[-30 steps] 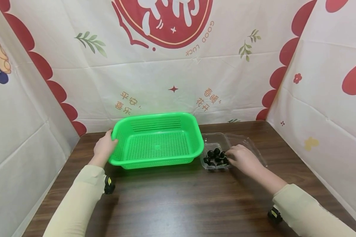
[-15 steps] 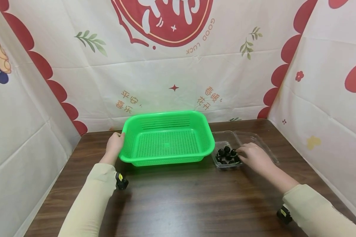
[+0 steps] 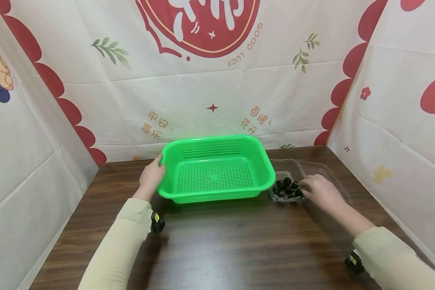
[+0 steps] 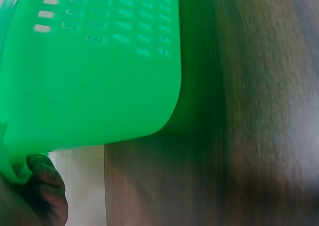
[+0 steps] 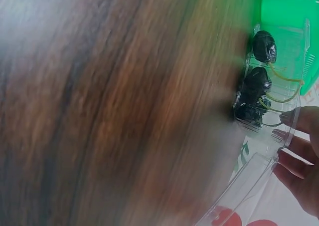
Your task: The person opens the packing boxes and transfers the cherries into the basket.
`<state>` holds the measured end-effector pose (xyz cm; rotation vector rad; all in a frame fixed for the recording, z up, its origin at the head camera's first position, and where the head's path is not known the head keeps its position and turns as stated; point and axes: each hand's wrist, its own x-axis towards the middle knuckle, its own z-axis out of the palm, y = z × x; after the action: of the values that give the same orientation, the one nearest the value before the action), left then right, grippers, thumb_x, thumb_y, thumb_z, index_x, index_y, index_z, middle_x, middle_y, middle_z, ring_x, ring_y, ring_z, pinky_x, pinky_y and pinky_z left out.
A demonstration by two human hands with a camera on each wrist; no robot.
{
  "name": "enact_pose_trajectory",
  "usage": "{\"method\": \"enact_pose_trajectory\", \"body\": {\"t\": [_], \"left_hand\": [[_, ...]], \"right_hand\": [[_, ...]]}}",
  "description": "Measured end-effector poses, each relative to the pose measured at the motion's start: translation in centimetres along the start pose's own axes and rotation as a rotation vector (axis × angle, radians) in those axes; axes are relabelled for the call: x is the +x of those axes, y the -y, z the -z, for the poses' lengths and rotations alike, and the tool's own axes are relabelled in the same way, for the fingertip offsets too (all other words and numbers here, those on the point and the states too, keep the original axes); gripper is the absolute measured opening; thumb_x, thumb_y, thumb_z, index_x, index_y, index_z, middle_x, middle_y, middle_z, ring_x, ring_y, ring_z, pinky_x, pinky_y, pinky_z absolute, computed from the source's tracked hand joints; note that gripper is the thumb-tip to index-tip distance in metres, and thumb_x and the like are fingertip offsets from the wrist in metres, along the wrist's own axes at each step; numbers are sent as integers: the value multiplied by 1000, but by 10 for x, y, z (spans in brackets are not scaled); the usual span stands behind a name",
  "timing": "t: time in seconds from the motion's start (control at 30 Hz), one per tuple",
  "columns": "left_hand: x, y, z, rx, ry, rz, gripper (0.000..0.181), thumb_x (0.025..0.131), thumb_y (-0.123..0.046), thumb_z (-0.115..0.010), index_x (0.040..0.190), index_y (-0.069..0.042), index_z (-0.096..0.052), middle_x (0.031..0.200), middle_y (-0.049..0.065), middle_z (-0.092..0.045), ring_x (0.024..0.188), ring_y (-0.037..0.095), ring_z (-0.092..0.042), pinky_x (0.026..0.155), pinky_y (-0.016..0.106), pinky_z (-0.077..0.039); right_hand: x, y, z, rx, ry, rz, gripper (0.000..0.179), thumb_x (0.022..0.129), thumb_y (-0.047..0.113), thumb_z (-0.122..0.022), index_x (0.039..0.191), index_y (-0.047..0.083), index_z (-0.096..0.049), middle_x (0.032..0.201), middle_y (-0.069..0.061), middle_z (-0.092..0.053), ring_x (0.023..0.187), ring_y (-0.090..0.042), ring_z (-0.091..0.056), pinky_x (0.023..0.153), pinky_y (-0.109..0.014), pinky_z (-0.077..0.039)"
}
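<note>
A bright green plastic basket (image 3: 214, 175) with a slotted bottom stands at the back of the table, nothing inside it. My left hand (image 3: 153, 175) grips its left rim; in the left wrist view curled fingers (image 4: 49, 183) show beneath that rim. Against the basket's right end is an open clear plastic box (image 3: 284, 200) holding several dark cherries (image 3: 287, 187) with thin greenish stems. My right hand (image 3: 320, 191) pinches the box's right side wall, the thumb inside and the fingers outside, as the right wrist view shows. The cherries lie close to the fingertips.
The box's clear lid (image 3: 333, 177) lies folded out to the right, partly under the right hand. Printed white cloth (image 3: 188, 92) hangs behind and on both sides of the dark wooden table (image 3: 235, 245).
The green basket has slid to the right, with my left hand still on its rim. The plastic box of cherries and my right hand have moved rightward along with it.
</note>
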<state>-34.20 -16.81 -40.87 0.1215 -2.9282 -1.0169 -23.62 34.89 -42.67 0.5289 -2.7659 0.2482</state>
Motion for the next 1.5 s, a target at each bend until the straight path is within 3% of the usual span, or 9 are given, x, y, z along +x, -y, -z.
{"method": "enact_pose_trajectory", "body": {"t": [0.13,0.33,0.53,1.1,1.33,1.5], "left_hand": [[1,-6,-3,85,-18,7,54,101,-30,-36,154,-19,-32,142,17,-50,85,33,-57,61,40,-40],[3,-12,-7,214,-46,10,52,103,-31,-42,154,-19,-34,132,19,-57,97,38,-62,63,46,-47],[3,-19,-7,326,-43,-2,53,104,-28,-42,155,-19,-31,114,21,-66,89,36,-64,62,47,-48],[4,-20,-9,341,-60,-2,52,103,-26,-45,154,-18,-34,98,19,-68,76,31,-64,57,45,-48],[3,-24,-8,358,-52,7,53,103,-26,-42,155,-19,-31,92,18,-67,74,31,-63,58,46,-47],[4,-23,-10,385,-57,11,53,103,-27,-41,155,-20,-31,88,18,-67,72,31,-62,57,45,-47]], "right_hand": [[0,-4,-1,-2,-12,11,17,74,-2,-77,91,-2,-72,87,-14,-68,86,-38,-61,81,-53,-47],[0,-6,-1,-1,-17,7,17,75,-2,-76,91,-2,-73,87,-14,-68,88,-39,-61,82,-54,-46],[-1,-7,1,-28,-9,-14,16,77,3,-78,92,0,-74,89,-12,-69,90,-37,-61,82,-53,-47],[4,-4,0,-61,-60,73,12,74,7,-81,85,5,-76,83,-8,-71,81,-31,-61,76,-49,-47],[8,-1,2,-70,2,39,11,75,8,-80,85,4,-76,82,-8,-71,81,-33,-62,75,-50,-48],[8,1,4,-86,0,24,9,75,9,-79,82,5,-76,80,-7,-70,79,-32,-60,73,-50,-47]]}}
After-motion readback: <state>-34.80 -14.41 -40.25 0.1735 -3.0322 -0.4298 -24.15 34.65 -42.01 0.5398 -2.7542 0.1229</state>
